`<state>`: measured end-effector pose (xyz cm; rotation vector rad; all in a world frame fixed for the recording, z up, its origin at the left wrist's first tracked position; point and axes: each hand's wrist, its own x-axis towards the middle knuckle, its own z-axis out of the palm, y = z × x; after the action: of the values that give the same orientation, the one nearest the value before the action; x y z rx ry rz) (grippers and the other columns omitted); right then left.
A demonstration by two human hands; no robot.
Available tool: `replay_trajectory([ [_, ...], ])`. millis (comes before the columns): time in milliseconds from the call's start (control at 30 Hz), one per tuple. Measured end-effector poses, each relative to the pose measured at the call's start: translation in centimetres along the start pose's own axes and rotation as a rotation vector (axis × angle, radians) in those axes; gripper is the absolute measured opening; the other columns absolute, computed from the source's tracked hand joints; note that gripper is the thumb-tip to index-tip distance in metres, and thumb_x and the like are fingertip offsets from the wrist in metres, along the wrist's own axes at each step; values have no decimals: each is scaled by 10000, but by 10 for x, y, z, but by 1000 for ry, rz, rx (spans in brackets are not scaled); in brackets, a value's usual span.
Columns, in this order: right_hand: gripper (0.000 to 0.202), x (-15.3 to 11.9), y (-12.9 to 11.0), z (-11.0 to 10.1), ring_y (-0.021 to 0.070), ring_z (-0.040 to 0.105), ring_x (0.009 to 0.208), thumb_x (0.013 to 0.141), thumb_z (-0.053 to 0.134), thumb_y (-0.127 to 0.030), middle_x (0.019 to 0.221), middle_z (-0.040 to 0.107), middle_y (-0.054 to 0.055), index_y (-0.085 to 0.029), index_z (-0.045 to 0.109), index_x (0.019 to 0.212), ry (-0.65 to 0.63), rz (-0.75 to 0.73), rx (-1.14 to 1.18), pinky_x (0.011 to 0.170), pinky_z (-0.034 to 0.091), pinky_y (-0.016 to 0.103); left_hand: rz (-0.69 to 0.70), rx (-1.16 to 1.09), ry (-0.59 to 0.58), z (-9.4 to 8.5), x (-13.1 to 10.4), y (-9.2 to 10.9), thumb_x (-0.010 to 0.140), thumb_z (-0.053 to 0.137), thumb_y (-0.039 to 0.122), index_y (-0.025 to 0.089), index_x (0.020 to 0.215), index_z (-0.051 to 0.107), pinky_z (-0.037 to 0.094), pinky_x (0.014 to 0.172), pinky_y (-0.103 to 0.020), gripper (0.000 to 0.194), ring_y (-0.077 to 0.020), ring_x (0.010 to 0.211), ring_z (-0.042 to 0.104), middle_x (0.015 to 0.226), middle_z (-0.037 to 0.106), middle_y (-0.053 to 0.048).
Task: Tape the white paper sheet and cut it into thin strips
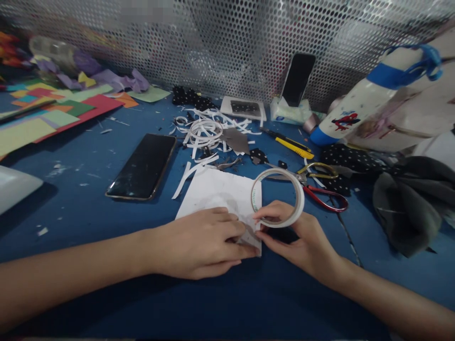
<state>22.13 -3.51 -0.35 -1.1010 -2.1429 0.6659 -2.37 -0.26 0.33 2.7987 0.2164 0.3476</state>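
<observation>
A white sheet of paper [213,187] lies on the blue table in front of me. My left hand [208,241] rests flat across its lower part, fingers stretched toward the right edge. My right hand [295,237] grips a roll of white tape [300,199] at its lower left rim, between thumb and fingers. The roll stands tilted at the sheet's right edge, with the right fingertips close to the paper. Whether a strip of tape runs from the roll onto the paper is hard to make out.
Scissors [325,196] and a yellow cutter knife [293,147] lie beyond the tape. White paper strips [206,132] are heaped behind the sheet. A phone [144,166] lies left, coloured papers [71,111] farther left. A bottle [362,99] and black fabric [405,208] are on the right.
</observation>
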Motion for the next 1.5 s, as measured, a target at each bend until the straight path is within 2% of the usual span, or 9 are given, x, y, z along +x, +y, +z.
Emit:
replay_trajectory([
  [300, 127, 9, -2, -9, 225, 608, 983, 901, 651, -160, 964, 686, 37, -242, 646, 998, 62, -29, -101, 886, 495, 381, 5, -3, -63, -3, 3, -1, 989, 450, 228, 225, 1320, 561, 434, 883, -388, 348, -214, 823, 561, 955, 608, -65],
  [433, 79, 15, 9, -13, 243, 611, 977, 905, 670, -244, 981, 668, 54, -245, 693, 980, 118, -74, -166, 889, 505, 417, 16, 10, -18, -5, 3, -1, 969, 484, 220, 234, 1292, 585, 438, 790, -351, 339, -203, 760, 544, 894, 591, -54],
  [533, 85, 20, 17, -14, 242, 635, 983, 925, 644, -268, 1000, 682, 53, -246, 698, 986, 101, -80, -177, 885, 525, 416, 30, 25, -2, -5, 3, -1, 949, 514, 206, 231, 1282, 592, 426, 719, -330, 344, -193, 716, 527, 860, 581, -45],
  [667, 113, 28, 22, -15, 238, 652, 943, 960, 567, -207, 977, 708, 60, -228, 659, 1023, 21, -188, -297, 859, 528, 422, 36, 25, -24, -6, 3, 0, 958, 502, 213, 223, 1285, 588, 428, 763, -346, 338, -192, 726, 531, 878, 590, -48],
  [800, 77, 34, 26, -17, 237, 656, 884, 948, 574, -179, 951, 716, 65, -208, 629, 993, -30, -280, -381, 801, 525, 406, 25, 24, -45, -6, 4, -1, 967, 502, 224, 208, 1276, 592, 417, 733, -351, 322, -198, 730, 523, 889, 590, -50],
  [1000, 118, 36, 31, -17, 252, 668, 871, 944, 536, -145, 950, 717, 72, -204, 622, 999, -86, -285, -445, 750, 524, 397, 8, 20, -73, -5, 4, -2, 961, 531, 255, 214, 1271, 584, 426, 740, -367, 317, -202, 752, 525, 915, 614, -44],
  [1133, 166, 38, 31, -16, 262, 665, 825, 960, 473, -146, 918, 717, 90, -182, 633, 984, -101, -303, -491, 705, 527, 399, -12, -4, -40, -3, 5, -1, 968, 538, 259, 216, 1236, 597, 433, 796, -378, 277, -201, 785, 549, 944, 643, -32],
  [1333, 211, 39, 30, -14, 267, 651, 780, 962, 431, -123, 906, 723, 103, -146, 641, 964, -84, -360, -562, 690, 539, 411, -58, 22, -42, 1, 4, 2, 978, 543, 253, 228, 1243, 596, 432, 850, -381, 271, -199, 775, 563, 872, 629, -14],
  [1500, 213, 41, 28, -12, 264, 646, 752, 964, 428, -119, 908, 726, 102, -140, 639, 970, -68, -350, -569, 630, 536, 399, -62, 16, -53, -2, 4, 2, 988, 510, 254, 232, 1262, 594, 451, 863, -374, 287, -200, 806, 570, 932, 647, -28],
])
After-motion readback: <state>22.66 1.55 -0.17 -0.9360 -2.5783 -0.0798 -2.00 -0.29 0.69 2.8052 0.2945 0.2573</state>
